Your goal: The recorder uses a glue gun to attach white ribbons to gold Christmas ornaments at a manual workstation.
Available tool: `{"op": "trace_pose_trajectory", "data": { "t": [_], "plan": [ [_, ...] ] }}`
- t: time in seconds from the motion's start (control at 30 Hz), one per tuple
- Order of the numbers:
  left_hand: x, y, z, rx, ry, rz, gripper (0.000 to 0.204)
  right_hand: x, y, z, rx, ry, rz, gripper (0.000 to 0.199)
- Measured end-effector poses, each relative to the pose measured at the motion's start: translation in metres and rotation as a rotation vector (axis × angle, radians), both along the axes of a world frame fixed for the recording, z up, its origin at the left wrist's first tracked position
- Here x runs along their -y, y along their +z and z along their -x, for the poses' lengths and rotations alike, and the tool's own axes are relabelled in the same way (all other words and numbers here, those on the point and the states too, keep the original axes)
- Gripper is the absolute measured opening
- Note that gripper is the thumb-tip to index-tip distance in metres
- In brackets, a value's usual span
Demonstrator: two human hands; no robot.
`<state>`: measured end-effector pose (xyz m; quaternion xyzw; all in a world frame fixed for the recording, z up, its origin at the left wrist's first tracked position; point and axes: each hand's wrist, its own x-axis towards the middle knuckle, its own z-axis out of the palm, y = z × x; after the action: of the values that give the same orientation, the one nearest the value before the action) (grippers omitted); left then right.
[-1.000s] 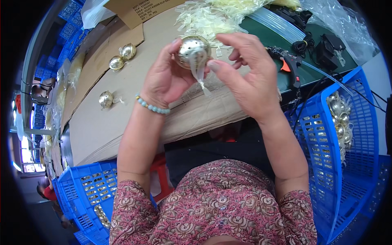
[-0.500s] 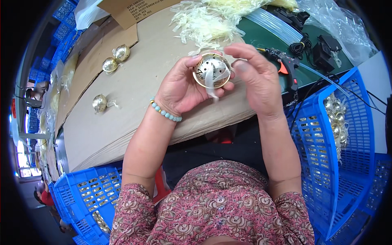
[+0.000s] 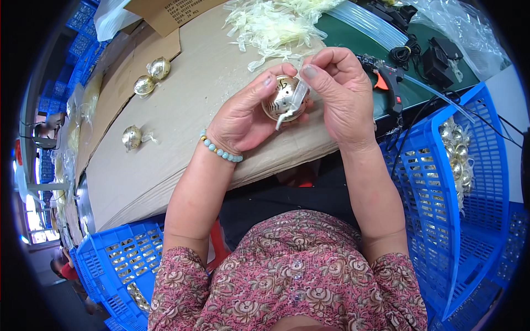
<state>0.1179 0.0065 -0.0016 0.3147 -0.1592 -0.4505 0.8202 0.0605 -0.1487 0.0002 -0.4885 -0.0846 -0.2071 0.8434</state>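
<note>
My left hand (image 3: 245,113) is wrapped round a gold bell ornament (image 3: 279,102) with dark markings and small star shapes. A pale sheer ribbon (image 3: 298,95) lies across the face of the bell, its loose end hanging at the lower edge. Thumb and forefinger of my right hand (image 3: 345,94) pinch the upper end of this ribbon. On the cardboard to the left rest three more gold bells: a pair (image 3: 144,85) touching each other and a single one (image 3: 132,138) with a ribbon tail.
Cut ribbons (image 3: 270,33) are heaped at the back of the cardboard sheet (image 3: 182,132). A glue gun (image 3: 391,85) lies on the green surface at right, near cables. Blue baskets holding gold bells stand at right (image 3: 425,182) and lower left (image 3: 102,259).
My right hand has come in to the bell and now pinches the ribbon's upper end, where before it was apart. The bell has turned in my left hand.
</note>
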Motion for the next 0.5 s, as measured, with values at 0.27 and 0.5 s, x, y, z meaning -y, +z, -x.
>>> {"op": "trace_pose_trajectory", "data": {
  "t": [0.27,0.5],
  "plan": [
    [0.0002,0.004,0.0004,0.052,0.036,-0.087,0.043,0.0011,-0.0075,-0.0007,-0.042,-0.04,-0.056,0.017],
    [0.0009,-0.0002,0.0031,-0.005,-0.02,-0.105,0.039,-0.0059,-0.0051,-0.0021,-0.099,-0.024,0.006,0.017]
  ]
}}
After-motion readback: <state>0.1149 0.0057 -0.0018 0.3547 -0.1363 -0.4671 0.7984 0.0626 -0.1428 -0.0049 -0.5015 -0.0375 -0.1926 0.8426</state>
